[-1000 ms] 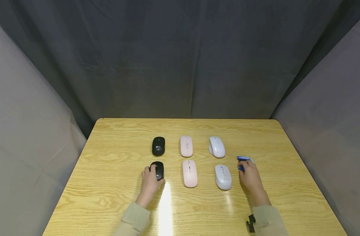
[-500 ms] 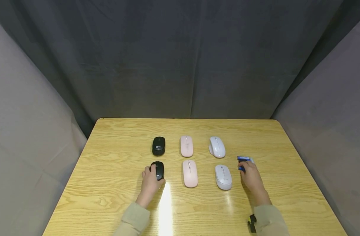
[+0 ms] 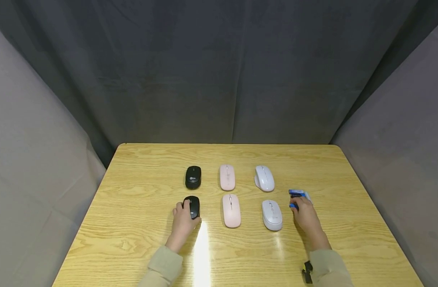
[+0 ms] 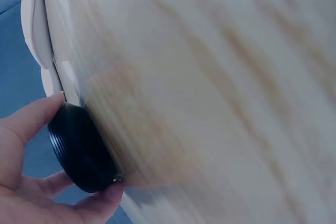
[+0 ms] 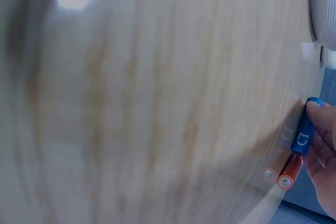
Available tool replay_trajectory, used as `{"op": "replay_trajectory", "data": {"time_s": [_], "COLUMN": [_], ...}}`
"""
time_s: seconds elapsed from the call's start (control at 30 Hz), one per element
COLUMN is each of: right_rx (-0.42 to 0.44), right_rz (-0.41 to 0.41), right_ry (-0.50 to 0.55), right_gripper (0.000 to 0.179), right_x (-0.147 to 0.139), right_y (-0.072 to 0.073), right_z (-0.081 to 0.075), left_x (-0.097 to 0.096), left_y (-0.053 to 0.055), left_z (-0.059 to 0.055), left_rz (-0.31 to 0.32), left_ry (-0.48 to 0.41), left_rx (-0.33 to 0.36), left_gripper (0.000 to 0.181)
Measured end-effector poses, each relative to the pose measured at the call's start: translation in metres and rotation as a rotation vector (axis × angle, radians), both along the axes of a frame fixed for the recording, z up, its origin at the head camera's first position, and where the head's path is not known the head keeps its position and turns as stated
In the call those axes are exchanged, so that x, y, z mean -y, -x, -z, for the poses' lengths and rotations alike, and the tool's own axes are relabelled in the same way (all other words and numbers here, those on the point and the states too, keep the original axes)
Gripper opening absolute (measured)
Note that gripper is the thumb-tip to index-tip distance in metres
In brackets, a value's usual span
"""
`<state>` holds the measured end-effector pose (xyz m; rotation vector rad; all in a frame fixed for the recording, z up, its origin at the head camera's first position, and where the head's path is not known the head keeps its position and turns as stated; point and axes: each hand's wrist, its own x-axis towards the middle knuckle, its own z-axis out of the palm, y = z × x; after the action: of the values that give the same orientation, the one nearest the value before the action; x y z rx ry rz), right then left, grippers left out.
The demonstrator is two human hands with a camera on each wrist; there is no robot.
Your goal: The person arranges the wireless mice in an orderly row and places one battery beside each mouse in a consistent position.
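Observation:
My left hand grips the nearer black computer mouse on the table. In the left wrist view, its thumb and fingers hold the black mouse by opposite ends. Over on the right, my right hand pinches a blue battery, which lies low against the tabletop. An orange battery is close to that blue one in the right wrist view. Just beyond the right fingers lies another blue battery; the hand partly hides this small group.
A second black mouse, a far pink mouse, a near pink mouse, a far white mouse and a near white mouse stand in two rows. A small black-and-yellow object lies by the right sleeve.

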<state>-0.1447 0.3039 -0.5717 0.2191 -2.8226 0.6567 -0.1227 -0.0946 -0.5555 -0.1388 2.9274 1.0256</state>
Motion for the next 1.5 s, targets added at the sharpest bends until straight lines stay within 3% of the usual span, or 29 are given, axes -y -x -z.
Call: {"op": "replay_trajectory", "data": {"time_s": [0.43,0.7,0.97,1.13,1.5], "right_rx": [0.002,0.069,0.122,0.087,0.163], "right_rz": [-0.006,0.123,0.2,0.22,0.316], "right_ry": [0.015,0.221,0.383,0.391,0.365], "right_gripper": [0.016,0.02,0.024,0.022,0.022], "right_x": [0.003,0.012,0.02,0.023,0.03], "right_y": [0.004,0.019,0.049,0.069,0.093], "right_z": [0.0,-0.019,-0.041,-0.038,-0.02], "left_x": [0.001,0.002,0.001,0.001,0.0], "left_y": [0.0,0.001,0.001,0.001,0.001], "left_z": [0.0,-0.001,0.0,0.0,0.002], "left_rz": [-0.006,-0.006,-0.005,-0.007,-0.003], "left_ry": [-0.005,-0.002,-0.004,0.002,-0.012], "left_rx": [-0.004,-0.006,-0.01,0.003,0.018], "left_gripper": [0.069,0.07,0.07,0.07,0.07]}}
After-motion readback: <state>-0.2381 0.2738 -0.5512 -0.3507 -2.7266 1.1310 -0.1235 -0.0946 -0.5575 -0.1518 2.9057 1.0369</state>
